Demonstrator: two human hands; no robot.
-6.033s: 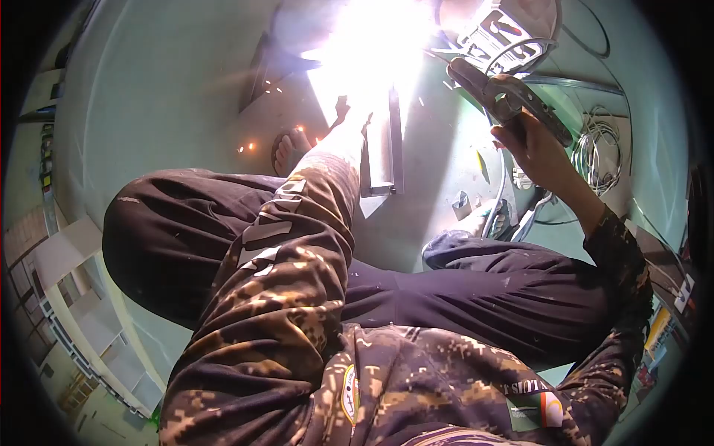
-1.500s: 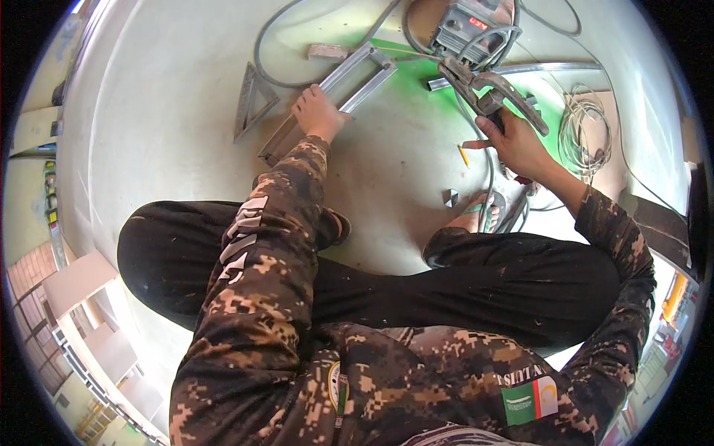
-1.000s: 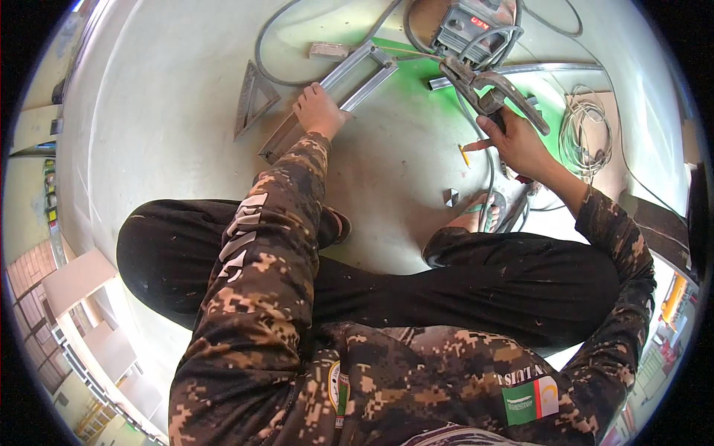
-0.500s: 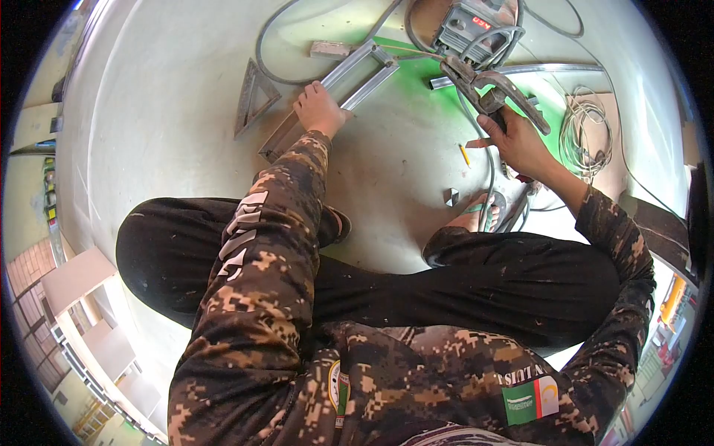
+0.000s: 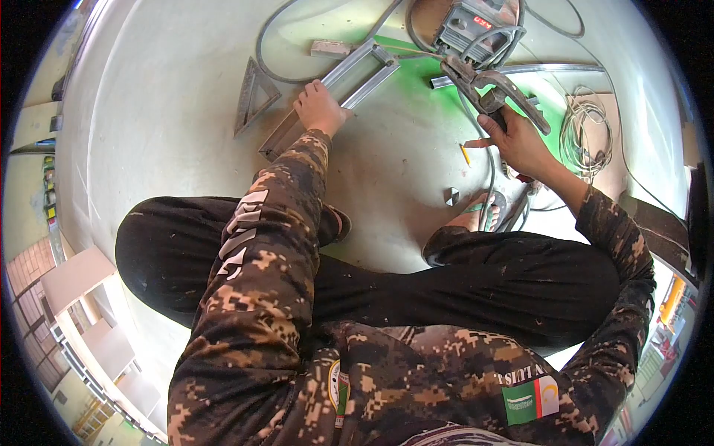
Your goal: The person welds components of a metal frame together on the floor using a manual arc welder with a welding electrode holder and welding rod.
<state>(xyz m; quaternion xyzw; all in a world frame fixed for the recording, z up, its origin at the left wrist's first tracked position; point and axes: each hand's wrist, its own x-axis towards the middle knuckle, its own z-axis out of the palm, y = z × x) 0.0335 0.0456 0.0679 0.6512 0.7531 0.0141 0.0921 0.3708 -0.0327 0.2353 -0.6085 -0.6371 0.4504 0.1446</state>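
Note:
My left hand rests over a rectangular metal frame lying on the floor, its fingers wrapped across the near part. On the right, my right hand grips a welding electrode holder by its handle. A thin welding rod extends leftward from the holder's jaws, with its tip close to the frame's far corner. Left of the frame lies a triangular metal square. A small rectangular block sits near the frame's far end.
A welding machine with a lit red display stands at the back, dark cables around it. A metal tube lies behind the holder. Coiled cable is at the right. A short yellow stick lies near my foot.

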